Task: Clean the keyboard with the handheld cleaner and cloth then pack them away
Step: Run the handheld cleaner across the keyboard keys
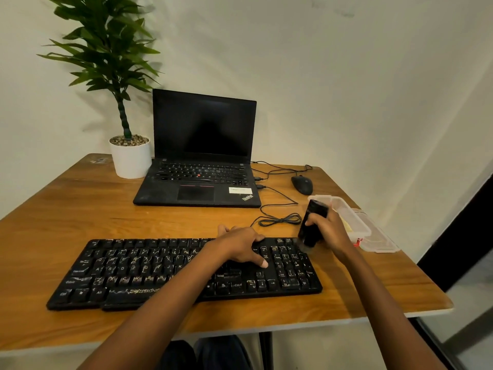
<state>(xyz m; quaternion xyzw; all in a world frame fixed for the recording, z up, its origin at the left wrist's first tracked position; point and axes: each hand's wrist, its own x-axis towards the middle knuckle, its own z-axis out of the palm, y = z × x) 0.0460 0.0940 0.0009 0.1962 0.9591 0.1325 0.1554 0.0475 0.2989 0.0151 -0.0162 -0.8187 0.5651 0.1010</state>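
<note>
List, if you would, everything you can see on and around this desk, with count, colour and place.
keyboard: one, black, near edge of the table
handheld cleaner: one, black, roughly upright over the keyboard's right end
laptop: one, black, open, screen dark, behind the keyboard
potted plant: one, green in a white pot, left of the laptop
mouse: one, black, right of the laptop
cables: at least two, black, right of the laptop
container: one, clear, at the table's right edge; something yellowish inside, unclear
lid: one, clear, flat beside the container
table: one, brown wood
left hand: rests on the keyboard
right hand: grips the handheld cleaner
</note>
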